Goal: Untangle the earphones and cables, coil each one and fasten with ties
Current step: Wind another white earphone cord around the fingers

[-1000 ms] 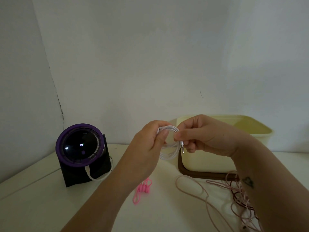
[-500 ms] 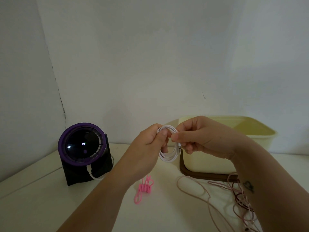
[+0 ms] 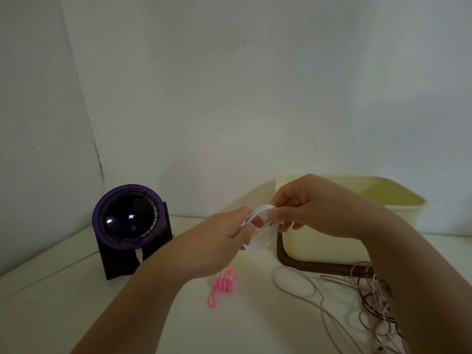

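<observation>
Left hand [image 3: 224, 241] and right hand [image 3: 314, 208] each pinch the white cable coil [image 3: 260, 242]: probably light, springy, best gripped across all loops.

Plain pale back wall [image 3: 255, 85], matt, with one small dark mark [image 3: 315, 143] right of centre. Left wall [image 3: 30, 123] in deeper shade, joined to it at a corner seam [image 3: 95, 152], cracked dark along its lower run. Below, a cream-white worktop [image 3: 51, 290], set against both walls. Dim, soft light throughout. On the worktop's left, a purple-rimmed round device [image 3: 130, 218] on a black stand; on the right, a pale yellow tub [image 3: 319, 251] on a brown tray [image 3: 283, 261].
</observation>
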`<action>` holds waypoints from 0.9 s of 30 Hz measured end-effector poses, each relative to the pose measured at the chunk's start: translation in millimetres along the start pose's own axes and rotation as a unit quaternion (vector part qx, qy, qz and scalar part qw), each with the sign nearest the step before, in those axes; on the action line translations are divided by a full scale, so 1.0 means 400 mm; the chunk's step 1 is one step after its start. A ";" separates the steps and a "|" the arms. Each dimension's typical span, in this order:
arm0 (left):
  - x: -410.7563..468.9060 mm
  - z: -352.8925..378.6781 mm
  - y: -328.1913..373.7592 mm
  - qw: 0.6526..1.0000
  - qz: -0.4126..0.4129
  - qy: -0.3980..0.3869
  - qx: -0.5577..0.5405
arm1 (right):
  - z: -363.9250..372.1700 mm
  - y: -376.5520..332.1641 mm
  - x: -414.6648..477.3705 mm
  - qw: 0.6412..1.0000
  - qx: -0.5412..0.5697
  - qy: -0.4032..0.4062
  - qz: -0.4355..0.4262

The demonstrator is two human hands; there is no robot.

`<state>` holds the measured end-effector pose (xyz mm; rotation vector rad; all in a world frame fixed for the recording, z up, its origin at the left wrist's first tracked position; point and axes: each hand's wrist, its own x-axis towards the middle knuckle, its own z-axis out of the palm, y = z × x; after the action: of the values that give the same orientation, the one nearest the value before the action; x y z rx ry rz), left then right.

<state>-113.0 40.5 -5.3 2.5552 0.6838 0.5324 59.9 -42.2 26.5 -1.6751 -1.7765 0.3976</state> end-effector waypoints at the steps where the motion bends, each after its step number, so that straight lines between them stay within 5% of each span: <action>1: 0.000 -0.003 0.000 1.000 0.002 0.000 0.009 | 0.003 -0.001 0.000 1.000 -0.004 -0.001 0.001; 9: -0.002 -0.002 0.006 1.000 -0.022 0.015 0.006 | 0.010 -0.020 -0.003 0.998 -0.047 0.040 -0.023; 18: 0.009 -0.012 -0.022 0.951 -0.002 -0.060 -0.302 | -0.024 -0.013 -0.023 0.990 -0.133 0.040 -0.018; 23: 0.008 -0.025 -0.022 0.905 -0.007 -0.045 -0.423 | -0.043 -0.006 -0.024 0.998 0.046 0.000 -0.043; 27: 0.000 -0.026 -0.017 0.923 -0.012 -0.031 -0.384 | -0.026 0.009 -0.008 0.994 0.105 -0.002 -0.028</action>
<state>-120.4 48.9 0.0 1.8105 0.3727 0.5668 69.2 -46.8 31.0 -1.4772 -1.7163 0.5433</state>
